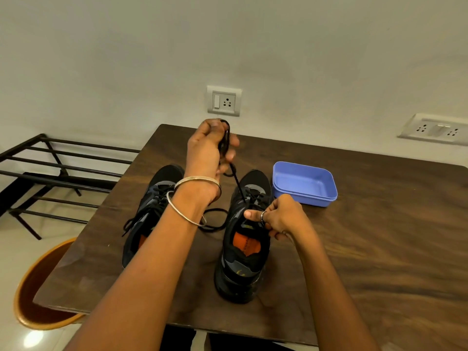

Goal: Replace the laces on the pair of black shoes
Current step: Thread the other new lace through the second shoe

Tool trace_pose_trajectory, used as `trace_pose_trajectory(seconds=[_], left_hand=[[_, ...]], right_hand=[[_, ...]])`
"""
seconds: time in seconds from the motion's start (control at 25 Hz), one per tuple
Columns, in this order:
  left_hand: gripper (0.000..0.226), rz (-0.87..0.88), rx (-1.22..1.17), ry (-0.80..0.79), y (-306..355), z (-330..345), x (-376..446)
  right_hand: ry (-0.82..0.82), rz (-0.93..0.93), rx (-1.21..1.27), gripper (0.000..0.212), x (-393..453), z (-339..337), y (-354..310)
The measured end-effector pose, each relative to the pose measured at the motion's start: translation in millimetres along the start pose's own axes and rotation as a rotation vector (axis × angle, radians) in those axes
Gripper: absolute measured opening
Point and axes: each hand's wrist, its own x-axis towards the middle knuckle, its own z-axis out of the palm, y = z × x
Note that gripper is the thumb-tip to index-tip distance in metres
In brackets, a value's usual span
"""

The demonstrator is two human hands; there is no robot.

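I am watching the left hand (211,145) gripping a bunched black lace (225,143) in curled fingers, raised at twelve o'clock above the shoes. The lace is running down to the right shoe (243,264), standing on the wooden table (367,249). The right hand (279,216) is pinching that shoe's tongue area. The left shoe (149,206) is sitting at nine o'clock of it, a blue tray (305,183) at two o'clock.

Two black shoes (243,247) upright side by side; lace (236,182) taut.
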Motion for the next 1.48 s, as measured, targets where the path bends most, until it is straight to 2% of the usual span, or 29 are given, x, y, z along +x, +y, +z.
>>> trace_pose_trajectory(seconds=[0.08, 0.16, 0.24, 0.28, 0.4, 0.48, 0.64, 0.76, 0.84, 0.88, 0.96, 1.0, 1.04, 1.12, 1.2, 1.24, 1.28, 1.36, 1.48], left_hand=[[0.015, 0.057, 0.401, -0.014, -15, -6, 1], [0.007, 0.127, 1.043, -0.162, -39, -20, 7], [0.011, -0.006, 1.49, -0.395, -54, -27, 9], [0.013, -0.077, 1.568, -0.446, -58, -28, 9], [0.01, -0.12, 1.546, -0.371, -60, -26, 8], [0.019, -0.088, 1.447, -0.254, -58, -24, 7], [0.029, -0.156, 0.746, 0.057, -43, -23, 7], [0.031, -0.189, 0.577, 0.16, -41, -31, 7], [0.024, -0.28, 0.714, 0.224, -47, -46, 14], [0.023, -0.354, 0.828, 0.201, -48, -52, 15], [0.034, -0.511, 1.076, 0.067, -54, -59, 13], [0.043, -0.535, 1.262, 0.013, -57, -60, 11], [0.049, -0.499, 1.483, 0.006, -60, -57, 7], [0.052, -0.286, 1.784, 0.09, -60, -48, 1], [0.036, 0.008, 1.815, 0.065, -61, -41, 7], [0.027, 0.064, 1.75, -0.016, -65, -39, 12], [0.022, 0.042, 1.649, -0.105, -69, -38, 15], [0.019, -0.127, 1.523, -0.233, -76, -33, 13], [0.017, -0.223, 1.475, -0.206, -82, -30, 13]], right_hand=[[-0.001, -0.004, -0.004, 0.056, 1, 0, 1], [-0.003, -0.008, 0.008, 0.057, 2, -1, 2], [0.003, -0.017, 0.027, 0.058, 4, 0, 4], [0.008, -0.025, 0.037, 0.058, 4, 0, 4], [0.008, -0.032, 0.058, 0.055, 4, 0, 6], [0.005, -0.026, 0.058, 0.051, 4, 0, 9], [0.012, 0.002, 0.063, 0.045, 8, 2, 11], [0.005, -0.001, 0.102, 0.051, 6, 2, 9], [0.004, -0.006, 0.118, 0.053, 4, 3, 8], [0.007, -0.004, 0.118, 0.053, 3, 3, 8], [-0.001, -0.001, 0.114, 0.053, 4, 1, 8], [-0.01, -0.005, 0.116, 0.053, 3, 1, 7], [-0.016, -0.011, 0.114, 0.053, 3, 0, 6], [-0.006, -0.019, 0.098, 0.052, 1, 0, 5], [0.009, -0.022, 0.097, 0.05, 2, 1, 6], [0.01, -0.021, 0.1, 0.05, 2, 1, 6], [0.007, -0.018, 0.099, 0.05, 3, 0, 7], [-0.005, -0.007, 0.091, 0.052, 2, -1, 6], [-0.007, -0.008, 0.088, 0.062, 0, -1, 5]])
